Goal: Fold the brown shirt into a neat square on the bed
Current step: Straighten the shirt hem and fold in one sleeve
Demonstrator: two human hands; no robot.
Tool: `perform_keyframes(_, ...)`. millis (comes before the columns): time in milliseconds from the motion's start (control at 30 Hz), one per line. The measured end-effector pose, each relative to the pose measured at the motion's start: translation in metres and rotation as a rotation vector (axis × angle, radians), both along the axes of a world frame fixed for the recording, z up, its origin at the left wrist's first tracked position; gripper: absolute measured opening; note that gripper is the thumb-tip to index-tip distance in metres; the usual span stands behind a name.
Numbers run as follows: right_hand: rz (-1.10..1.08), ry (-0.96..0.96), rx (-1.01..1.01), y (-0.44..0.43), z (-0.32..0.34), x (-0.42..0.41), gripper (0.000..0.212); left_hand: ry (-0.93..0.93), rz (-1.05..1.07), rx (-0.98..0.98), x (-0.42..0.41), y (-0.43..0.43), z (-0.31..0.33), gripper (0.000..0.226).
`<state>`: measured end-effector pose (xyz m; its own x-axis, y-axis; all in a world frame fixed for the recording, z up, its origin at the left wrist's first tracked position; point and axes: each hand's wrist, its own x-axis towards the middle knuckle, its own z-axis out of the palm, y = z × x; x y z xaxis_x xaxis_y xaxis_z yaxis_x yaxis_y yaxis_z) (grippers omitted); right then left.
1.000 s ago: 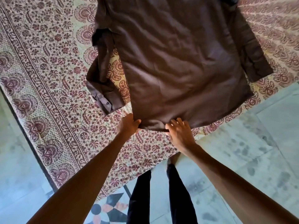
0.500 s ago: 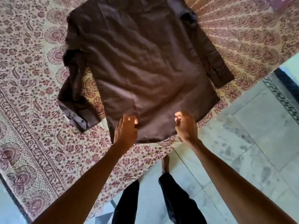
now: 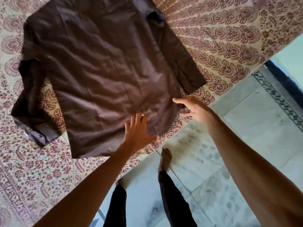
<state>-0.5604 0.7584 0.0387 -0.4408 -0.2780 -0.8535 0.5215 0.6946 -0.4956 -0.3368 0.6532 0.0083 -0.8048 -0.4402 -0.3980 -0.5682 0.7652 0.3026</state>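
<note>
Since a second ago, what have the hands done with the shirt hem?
The right hand slid right along the hem to the brown shirt's right corner. The left hand now lies flat on the cloth beside it. The shirt remains spread unfolded on the bed.

Just one head cam here, looking steeply down from close above both hands (wide-angle, so edges bend), bed beyond them, floor beneath.

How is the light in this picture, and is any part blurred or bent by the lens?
Head view: soft daylight gives a faint sheen on the brown shirt; the left hand is slightly motion-blurred; the wide lens bends the bed edge and stretches both forearms.
</note>
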Motion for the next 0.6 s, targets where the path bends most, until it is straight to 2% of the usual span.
perform_keyframes(67, -0.166, -0.248, -0.203, 0.002, 0.018, -0.003, 0.007, 0.006, 0.005, 0.034, -0.011, 0.019, 0.007, 0.113)
perform_keyframes(133, -0.194, -0.337, -0.292, 0.001, 0.027, -0.003, 0.005, 0.037, 0.114, 0.071, -0.024, 0.035, 0.012, 0.118)
perform_keyframes(200, -0.164, -0.384, -0.323, -0.004, 0.037, -0.002, 0.003, 0.092, 0.308, 0.076, -0.038, 0.047, 0.017, 0.106)
perform_keyframes(267, -0.161, -0.398, -0.344, -0.010, 0.042, 0.000, 0.002, 0.145, 0.487, -0.001, -0.047, 0.048, 0.019, 0.076)
perform_keyframes(333, -0.210, -0.346, -0.314, -0.016, 0.043, -0.001, 0.006, 0.158, 0.591, -0.072, -0.046, 0.042, 0.020, 0.050)
perform_keyframes(367, -0.251, -0.294, -0.287, -0.018, 0.042, -0.003, 0.007, 0.151, 0.613, -0.103, -0.042, 0.037, 0.020, 0.045)
perform_keyframes(467, -0.311, -0.127, -0.189, -0.017, 0.031, -0.008, 0.010, 0.150, 0.583, -0.196, -0.022, 0.022, 0.021, 0.041)
perform_keyframes(600, -0.240, 0.081, -0.048, 0.000, 0.013, -0.007, 0.009, 0.218, 0.330, -0.274, 0.005, 0.012, 0.023, 0.045)
